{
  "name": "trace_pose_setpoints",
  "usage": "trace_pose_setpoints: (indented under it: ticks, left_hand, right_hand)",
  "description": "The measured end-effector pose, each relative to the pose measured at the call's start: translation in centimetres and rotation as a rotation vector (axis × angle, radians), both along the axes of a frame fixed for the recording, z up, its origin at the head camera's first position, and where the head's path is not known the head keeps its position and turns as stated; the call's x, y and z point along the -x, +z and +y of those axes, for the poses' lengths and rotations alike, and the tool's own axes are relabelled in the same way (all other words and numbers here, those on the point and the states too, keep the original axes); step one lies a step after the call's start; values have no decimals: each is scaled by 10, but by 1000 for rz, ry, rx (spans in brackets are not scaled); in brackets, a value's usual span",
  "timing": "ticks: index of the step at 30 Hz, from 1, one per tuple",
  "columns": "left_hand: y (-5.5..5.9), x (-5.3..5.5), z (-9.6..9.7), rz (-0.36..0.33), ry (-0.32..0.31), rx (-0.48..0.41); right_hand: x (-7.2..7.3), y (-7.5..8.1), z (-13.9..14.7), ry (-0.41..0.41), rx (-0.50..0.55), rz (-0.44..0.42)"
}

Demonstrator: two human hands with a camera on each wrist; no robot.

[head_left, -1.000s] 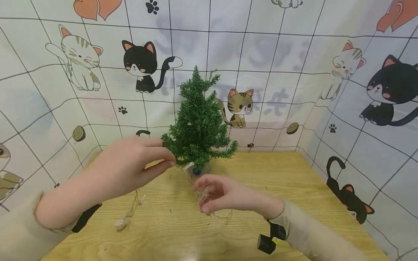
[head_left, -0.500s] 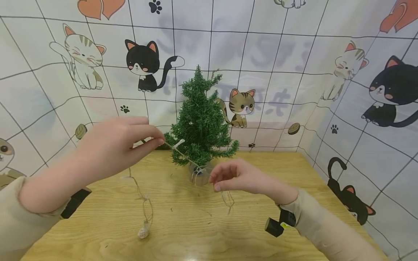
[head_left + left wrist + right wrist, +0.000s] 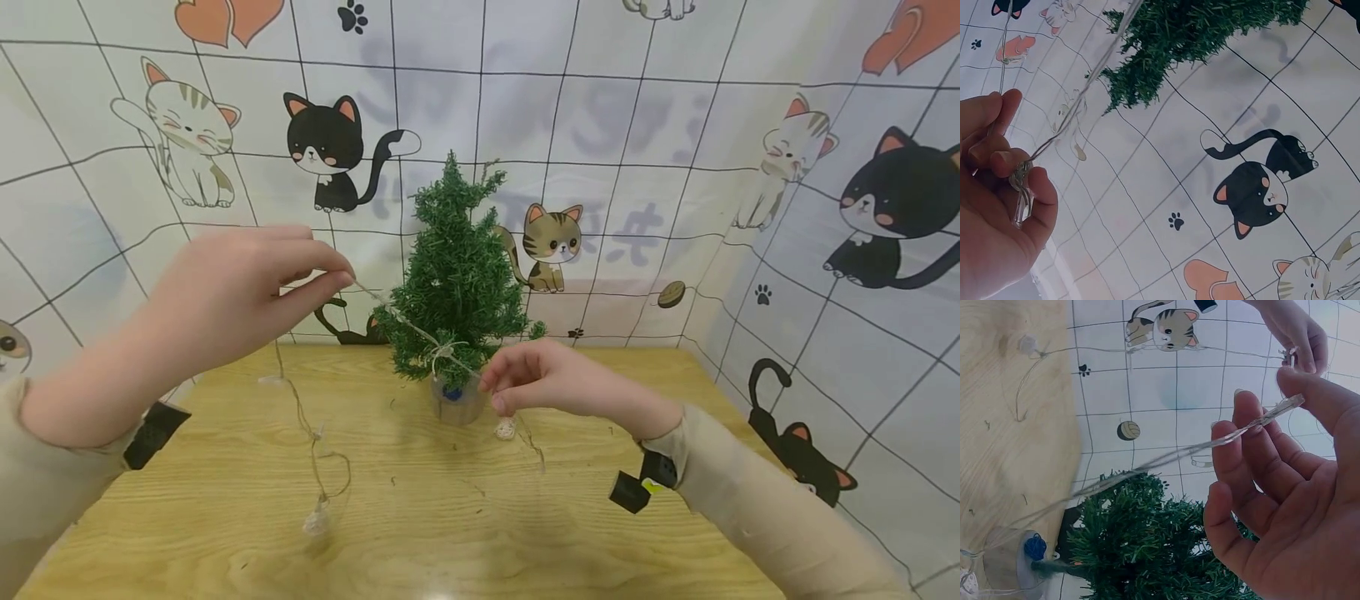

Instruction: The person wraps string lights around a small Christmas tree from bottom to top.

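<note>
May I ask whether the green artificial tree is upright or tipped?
Upright: the tree points up, its cylindrical base on the wooden table.

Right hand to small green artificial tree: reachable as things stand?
Probably yes: the right hand appears near the tree, with nothing solid visible between. But it pinches a thin, pale light string, which runs across the tree's lower front in the head view and might snag.

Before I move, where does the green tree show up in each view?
Head: the tree stands upright near the middle.
Left wrist: its branches cross the top edge, cropped.
Right wrist: its foliage lies sideways along the bottom.
Shared landmark: the left hand, at left in head and left wrist, top right in right wrist.
</note>
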State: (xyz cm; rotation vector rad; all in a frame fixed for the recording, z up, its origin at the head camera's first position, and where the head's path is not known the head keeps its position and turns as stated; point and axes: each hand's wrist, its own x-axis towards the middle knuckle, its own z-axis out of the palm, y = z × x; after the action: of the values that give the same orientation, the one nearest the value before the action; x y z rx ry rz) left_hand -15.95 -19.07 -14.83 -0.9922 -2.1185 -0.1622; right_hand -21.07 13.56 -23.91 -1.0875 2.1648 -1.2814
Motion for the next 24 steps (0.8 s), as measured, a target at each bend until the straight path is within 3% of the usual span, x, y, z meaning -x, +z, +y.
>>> trace_pose_setpoints:
  ticks: [6,11,15,17,19,20,21,24]
  left_hand:
    - [10,2,-9,18,80,-44]
    - [23,1,-13,52,141,-57]
    - [34,-3,-14,90,158,-72]
    - [38,3,-21,122,170,-78]
    - [41,20,-38,137,190,-81]
    - [40,34,-51,134,193,-94]
    - [40,54,-69,159,200,-85]
    - [40,127,-132,217,210,-97]
  right_hand:
    - [3,7,-1,44,25,-14]
    - [4,14,0,26,16,1]
    - [6,17,3,0,-31,27]
    - [8,18,4,-11,-74,71]
    - [10,18,6,-11,-112,113]
    - [12,18,6,-7,-124,128]
    - [13,17,6,-1,-137,143]
    - [17,16,7,32,-157,160]
